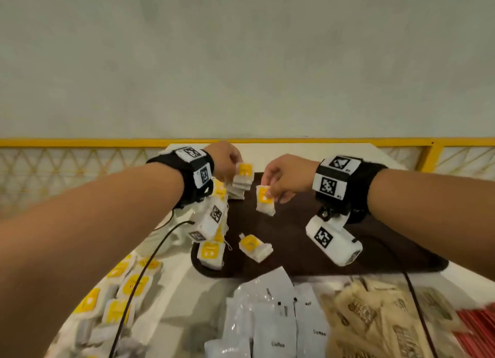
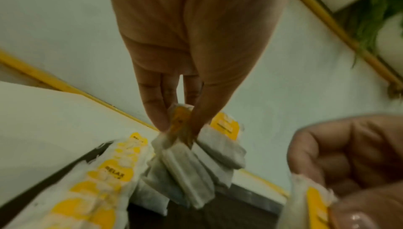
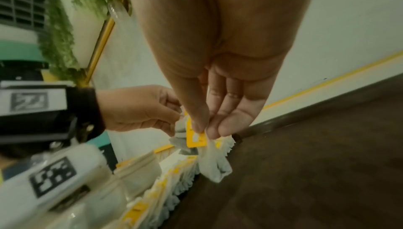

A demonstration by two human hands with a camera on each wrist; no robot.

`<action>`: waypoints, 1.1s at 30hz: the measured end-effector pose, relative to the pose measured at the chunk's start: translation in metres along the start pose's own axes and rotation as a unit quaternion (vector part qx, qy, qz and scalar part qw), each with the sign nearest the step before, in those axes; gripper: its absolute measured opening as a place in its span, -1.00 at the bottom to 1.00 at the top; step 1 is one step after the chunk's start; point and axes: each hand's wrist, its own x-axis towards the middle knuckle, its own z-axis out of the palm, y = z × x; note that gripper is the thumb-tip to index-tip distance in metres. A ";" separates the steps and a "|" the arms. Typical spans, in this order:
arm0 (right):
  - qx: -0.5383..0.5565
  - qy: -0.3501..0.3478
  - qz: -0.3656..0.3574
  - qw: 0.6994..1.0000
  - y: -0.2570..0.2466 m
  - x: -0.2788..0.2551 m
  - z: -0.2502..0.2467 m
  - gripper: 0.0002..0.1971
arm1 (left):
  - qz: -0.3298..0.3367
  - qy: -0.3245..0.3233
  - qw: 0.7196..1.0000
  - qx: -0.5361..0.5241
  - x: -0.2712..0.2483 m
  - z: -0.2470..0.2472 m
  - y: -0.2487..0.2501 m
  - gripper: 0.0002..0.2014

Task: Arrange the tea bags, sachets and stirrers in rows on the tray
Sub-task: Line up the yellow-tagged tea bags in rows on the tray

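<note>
Both hands hover over the far left of the dark brown tray (image 1: 348, 237). My left hand (image 1: 227, 160) pinches the yellow tag of a bunch of white tea bags (image 1: 242, 180) that hangs from it (image 2: 181, 160). My right hand (image 1: 278, 180) pinches the yellow tag of a single tea bag (image 1: 265, 199), dangling above the tray (image 3: 216, 165). A row of tea bags (image 1: 214, 223) runs along the tray's left edge, partly behind the wrist camera. One more tea bag (image 1: 254, 246) lies loose on the tray.
Loose tea bags (image 1: 117, 298) are heaped on the white table at the left. White coffee sachets (image 1: 270, 314), brown sachets (image 1: 375, 314) and red stirrers (image 1: 476, 328) lie along the near edge. A yellow rail (image 1: 80, 142) and wall stand behind the table.
</note>
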 end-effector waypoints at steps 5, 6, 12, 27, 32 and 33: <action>-0.058 -0.064 -0.021 0.996 -0.002 0.025 0.012 -0.87 | -0.025 -0.062 0.997 -0.037 0.023 0.013 -0.006 -0.77; -0.058 -0.079 -0.026 0.995 -0.003 0.029 0.013 -0.87 | -0.027 -0.069 0.996 -0.051 0.026 0.013 -0.007 -0.78; -0.025 -0.115 -0.035 0.992 -0.001 0.041 0.019 -0.88 | -0.041 -0.102 0.994 -0.027 0.031 0.016 -0.019 -0.83; -0.032 -0.085 -0.003 0.996 0.008 0.039 0.016 -0.81 | -0.044 -0.090 0.995 0.014 0.025 0.012 -0.023 -0.79; -0.093 -0.075 -0.008 0.993 -0.005 0.030 0.015 -0.92 | -0.005 -0.064 0.998 0.027 0.025 0.007 -0.020 -0.78; -0.104 -0.097 -0.009 0.990 -0.007 0.026 0.016 -0.93 | 0.001 -0.072 0.997 0.026 0.025 0.008 -0.019 -0.79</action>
